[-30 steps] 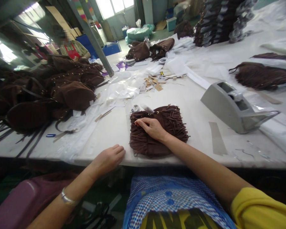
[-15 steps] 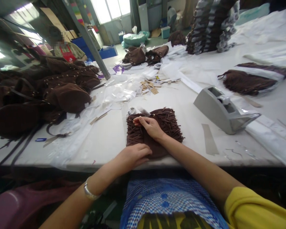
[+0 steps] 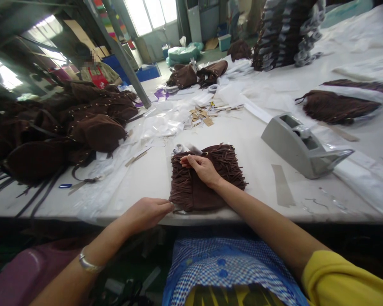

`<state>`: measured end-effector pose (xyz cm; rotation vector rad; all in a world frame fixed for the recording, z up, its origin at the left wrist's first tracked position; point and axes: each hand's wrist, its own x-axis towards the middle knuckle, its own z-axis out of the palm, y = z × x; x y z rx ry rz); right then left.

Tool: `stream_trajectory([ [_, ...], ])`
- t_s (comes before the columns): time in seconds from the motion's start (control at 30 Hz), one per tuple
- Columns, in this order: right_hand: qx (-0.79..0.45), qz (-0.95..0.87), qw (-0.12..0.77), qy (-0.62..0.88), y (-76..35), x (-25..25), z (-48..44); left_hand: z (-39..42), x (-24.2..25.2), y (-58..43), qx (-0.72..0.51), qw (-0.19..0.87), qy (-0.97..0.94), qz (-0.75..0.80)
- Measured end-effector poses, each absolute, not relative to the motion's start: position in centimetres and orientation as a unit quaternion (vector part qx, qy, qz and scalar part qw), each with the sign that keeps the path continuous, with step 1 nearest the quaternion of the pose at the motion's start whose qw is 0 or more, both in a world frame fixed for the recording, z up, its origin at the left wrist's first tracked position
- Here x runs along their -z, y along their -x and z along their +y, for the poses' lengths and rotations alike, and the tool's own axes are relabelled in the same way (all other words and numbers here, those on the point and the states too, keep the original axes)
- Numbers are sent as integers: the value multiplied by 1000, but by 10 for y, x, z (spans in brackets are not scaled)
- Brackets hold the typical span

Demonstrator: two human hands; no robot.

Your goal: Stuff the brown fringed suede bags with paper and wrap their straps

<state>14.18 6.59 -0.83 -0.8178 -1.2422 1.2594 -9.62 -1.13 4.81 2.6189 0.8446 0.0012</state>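
A dark brown fringed bag point(image 3: 207, 199) lies flat on the table in front of me. My right hand point(image 3: 202, 169) rests on its upper middle, fingers curled and thumb close to them; whatever they may hold is hidden. Beside the bag's lower left corner, my left hand point(image 3: 151, 211) has its fingertips pinched together. They touch the corner or the edge of some thin clear plastic there; I cannot tell which. White wrapping point(image 3: 194, 148) and a small grey-white roll point(image 3: 178, 148) show at the bag's top edge.
A grey tape dispenser point(image 3: 301, 146) stands to the right, near a grey strip point(image 3: 281, 185). Brown bags point(image 3: 98, 131) are heaped at left. Tags point(image 3: 202, 115) lie scattered farther back. A metal post point(image 3: 127, 63) rises behind. A person in a red apron point(image 3: 97, 77) is at the far left.
My left hand has moved left, off the bag's lower front, to its lower left corner, and its fingers have come together. My right hand stays on the bag.
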Motion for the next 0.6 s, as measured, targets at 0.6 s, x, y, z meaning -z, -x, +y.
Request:
stream_trajectory([
  [0.6, -407, -683, 494, 351, -144, 0, 51, 10, -41, 79, -414, 503, -591, 475],
])
